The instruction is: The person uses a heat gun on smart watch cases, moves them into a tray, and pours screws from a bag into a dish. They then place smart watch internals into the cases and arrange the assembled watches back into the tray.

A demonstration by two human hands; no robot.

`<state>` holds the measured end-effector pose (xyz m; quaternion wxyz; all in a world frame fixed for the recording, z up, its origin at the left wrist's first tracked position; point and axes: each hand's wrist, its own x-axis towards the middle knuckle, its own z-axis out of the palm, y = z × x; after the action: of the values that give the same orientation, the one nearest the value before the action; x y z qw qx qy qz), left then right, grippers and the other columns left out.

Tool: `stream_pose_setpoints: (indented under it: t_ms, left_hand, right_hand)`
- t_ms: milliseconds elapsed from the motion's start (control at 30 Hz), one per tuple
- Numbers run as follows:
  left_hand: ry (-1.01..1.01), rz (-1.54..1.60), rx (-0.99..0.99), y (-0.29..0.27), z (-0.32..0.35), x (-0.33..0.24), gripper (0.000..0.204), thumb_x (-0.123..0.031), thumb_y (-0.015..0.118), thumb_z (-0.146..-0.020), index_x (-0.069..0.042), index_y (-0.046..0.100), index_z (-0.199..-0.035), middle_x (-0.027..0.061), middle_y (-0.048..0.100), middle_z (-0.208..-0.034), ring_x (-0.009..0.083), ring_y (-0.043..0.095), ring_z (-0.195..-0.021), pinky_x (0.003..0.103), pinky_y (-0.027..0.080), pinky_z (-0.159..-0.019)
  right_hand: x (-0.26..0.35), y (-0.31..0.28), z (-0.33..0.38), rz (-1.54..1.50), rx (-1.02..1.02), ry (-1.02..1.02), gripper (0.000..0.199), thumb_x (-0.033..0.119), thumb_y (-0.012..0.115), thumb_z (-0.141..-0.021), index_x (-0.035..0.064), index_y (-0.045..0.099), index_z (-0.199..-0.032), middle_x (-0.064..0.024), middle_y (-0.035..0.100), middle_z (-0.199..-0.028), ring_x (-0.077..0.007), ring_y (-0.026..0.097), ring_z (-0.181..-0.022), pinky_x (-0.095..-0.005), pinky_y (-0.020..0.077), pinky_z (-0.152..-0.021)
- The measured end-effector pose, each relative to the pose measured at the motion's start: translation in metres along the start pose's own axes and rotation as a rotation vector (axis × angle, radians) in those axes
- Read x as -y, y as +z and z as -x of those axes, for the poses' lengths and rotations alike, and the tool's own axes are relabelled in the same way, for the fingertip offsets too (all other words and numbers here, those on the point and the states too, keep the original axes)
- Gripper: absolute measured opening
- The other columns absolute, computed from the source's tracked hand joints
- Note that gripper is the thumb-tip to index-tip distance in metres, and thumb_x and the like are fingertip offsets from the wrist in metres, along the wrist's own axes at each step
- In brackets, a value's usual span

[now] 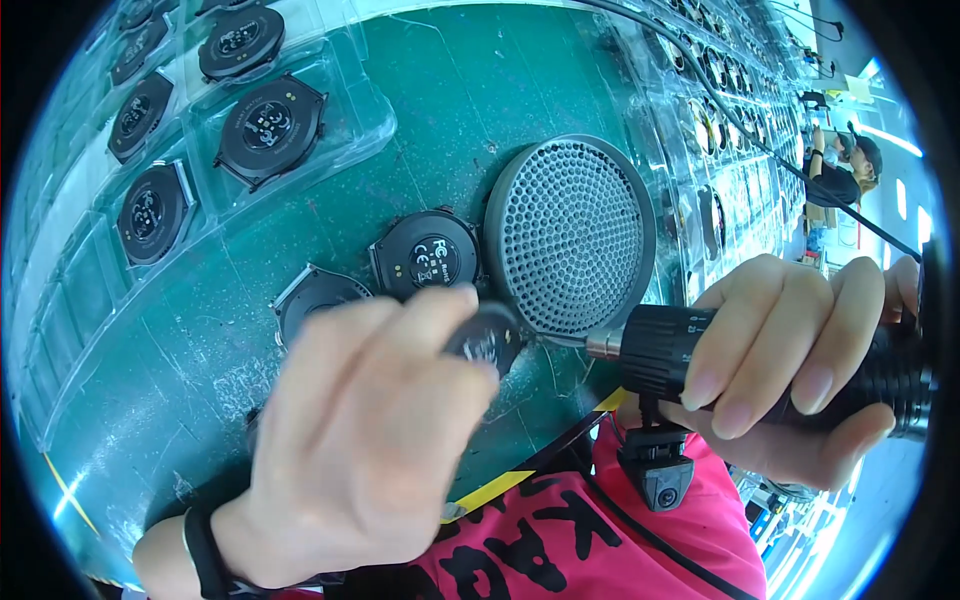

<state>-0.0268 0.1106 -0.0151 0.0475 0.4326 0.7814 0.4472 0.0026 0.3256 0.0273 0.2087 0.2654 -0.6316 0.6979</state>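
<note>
My left hand [370,420], slightly blurred, is closed around a dark round watch body [487,342], and its fingers hide part of it. My right hand [790,345] is wrapped around a black electric screwdriver [660,350]. The driver lies sideways, its thin bit pointing left at the edge of the held watch body; whether they touch I cannot tell. Just beyond the bit sits a round grey dish [575,235] full of small holes. Two more watch bodies lie beside my left hand: one [428,255] against the dish, the other [318,302] partly behind my fingers.
Clear plastic trays [360,140] with several watch bodies [270,130] stand at the far left of the green mat [430,110]. More filled trays [705,130] line the right side, crossed by a black cable [740,125]. Another person [850,175] is at the far right.
</note>
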Motion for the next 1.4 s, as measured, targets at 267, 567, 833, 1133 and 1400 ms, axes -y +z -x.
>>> stream_pose_setpoints:
  t_ms: [267,567,833,1133,1400]
  left_hand:
    - [-0.123,-0.197,-0.07,-0.016,-0.011,0.007,0.074,-0.004,0.081,-0.064,-0.001,0.038,-0.124,0.0264,0.043,-0.134,0.0428,0.05,-0.114,0.049,0.039,-0.096]
    - [-0.208,-0.431,0.243,-0.009,0.057,-0.022,0.054,-0.006,0.066,-0.075,-0.002,0.048,-0.125,0.0286,0.038,-0.136,0.0435,0.045,-0.116,0.052,0.039,-0.096]
    - [0.033,-0.407,0.185,0.017,0.026,-0.019,0.039,-0.003,0.069,-0.07,-0.001,0.063,-0.109,0.0221,0.05,-0.121,0.0381,0.054,-0.105,0.041,0.049,-0.082]
    - [0.16,-0.267,0.045,0.03,0.005,-0.009,0.031,-0.006,0.071,-0.073,0.007,0.063,-0.1,0.0197,0.057,-0.109,0.0357,0.06,-0.095,0.038,0.053,-0.073]
    - [0.16,-0.259,0.053,0.029,0.006,-0.006,0.035,-0.005,0.074,-0.069,0.011,0.062,-0.098,0.0232,0.06,-0.111,0.0363,0.06,-0.097,0.04,0.054,-0.075]
  right_hand:
    - [-0.003,0.0,0.004,0.025,-0.182,-0.088,0.046,0.024,0.055,-0.091,-0.0057,0.034,-0.121,-0.0067,0.049,-0.078,-0.0141,0.054,-0.049,-0.0269,0.0491,-0.044]
    - [-0.003,0.0,0.004,-0.001,-0.246,-0.067,0.047,0.023,0.056,-0.091,-0.0044,0.033,-0.122,-0.0061,0.049,-0.079,-0.0132,0.054,-0.05,-0.0271,0.0492,-0.045]
    - [-0.005,-0.004,-0.002,-0.001,-0.155,-0.098,0.045,0.023,0.056,-0.091,-0.0017,0.032,-0.12,-0.0069,0.049,-0.08,-0.0135,0.054,-0.048,-0.0254,0.0493,-0.042]
    - [-0.019,0.004,0.004,-0.14,-0.101,-0.167,0.051,0.022,0.058,-0.09,-0.0027,0.028,-0.124,-0.0082,0.049,-0.081,-0.0144,0.054,-0.045,-0.0248,0.0503,-0.037]
    - [-0.013,0.007,-0.002,-0.023,-0.016,-0.066,0.055,0.024,0.061,-0.09,-0.0033,0.028,-0.124,-0.0085,0.051,-0.081,-0.0147,0.055,-0.045,-0.0253,0.0522,-0.039]
